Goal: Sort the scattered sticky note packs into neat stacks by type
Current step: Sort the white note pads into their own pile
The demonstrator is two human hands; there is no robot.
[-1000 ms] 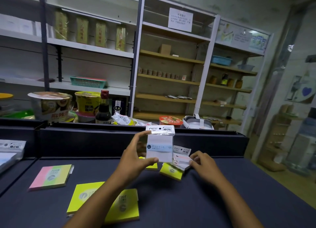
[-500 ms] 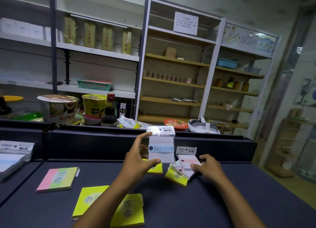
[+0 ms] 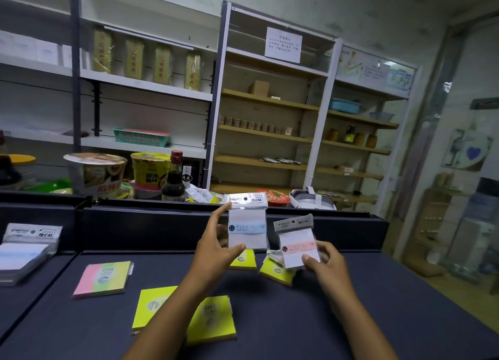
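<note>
My left hand (image 3: 216, 245) holds up a clear-bagged white note pack with a blue band (image 3: 247, 224), thumb at its lower edge and fingers behind. My right hand (image 3: 328, 262) pinches a similar pack with a pink band (image 3: 297, 247), raised just above the dark counter (image 3: 351, 305). Below them lie two small yellow pads (image 3: 244, 259) (image 3: 275, 270). Nearer me sit two large yellow pads (image 3: 154, 305) (image 3: 212, 319) and a pink-green pad (image 3: 104, 277). A pile of bagged blue-band packs (image 3: 25, 251) rests at the far left.
A raised dark ledge (image 3: 162, 224) backs the counter. Behind it stand instant noodle bowls (image 3: 94, 173), a dark sauce bottle (image 3: 174, 181) and snack packets. Shelving units fill the wall behind. The counter's right edge drops to the floor.
My right hand has lifted the pink-band pack off the small pile and raised it upright. My left hand keeps the blue-band pack held up in about the same place.
</note>
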